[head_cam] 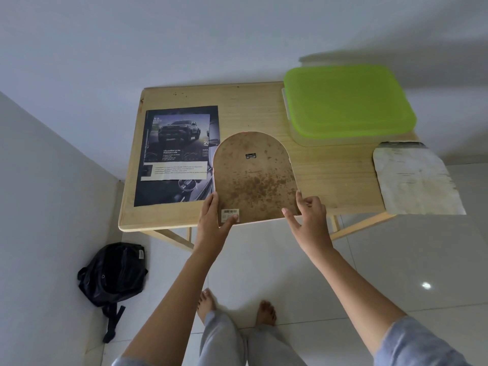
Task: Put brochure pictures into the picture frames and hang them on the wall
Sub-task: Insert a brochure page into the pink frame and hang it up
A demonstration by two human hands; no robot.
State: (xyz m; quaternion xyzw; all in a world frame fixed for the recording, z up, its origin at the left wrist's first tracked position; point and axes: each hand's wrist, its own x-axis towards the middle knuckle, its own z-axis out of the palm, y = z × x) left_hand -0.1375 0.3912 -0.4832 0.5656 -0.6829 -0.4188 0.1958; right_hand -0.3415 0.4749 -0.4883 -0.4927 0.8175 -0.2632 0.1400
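Left hand (214, 215) grips the near-left corner of the picture frame (254, 178), thumb on the back by the barcode sticker (230, 215), fingers along the left edge. Right hand (307, 212) loosely open at the near-right corner, fingertips touching the frame's right edge and near edge, not clamped around it. Wooden table (330, 175) is the biggest item, pushed into a wall corner. Green-lidded plastic box (348, 101) sits far right on it. Dark car brochure (175, 157) lies flat on the left side, long axis near-to-far, with a cut-out car picture (178, 146) on top of it showing a pickup truck and text blocks. Frame lies back-side up at table centre-near, brown stained backing board showing; arched shape, rounded top pointing far toward the wall, straight base near and overhanging the near table edge slightly; long axis near-to-far, tilted a bit so the top leans left. Its left edge overlaps the brochure's right edge. Worn whitish paper sheet (417, 178) at the right end, hanging over the table's edge. Black backpack (113, 276) on the tiled floor near-left, against the wall. Small metal hanger (250, 156) on the backing, up toward the arch. Sticker sits at the near-left corner of the backing, partly under the left thumb.
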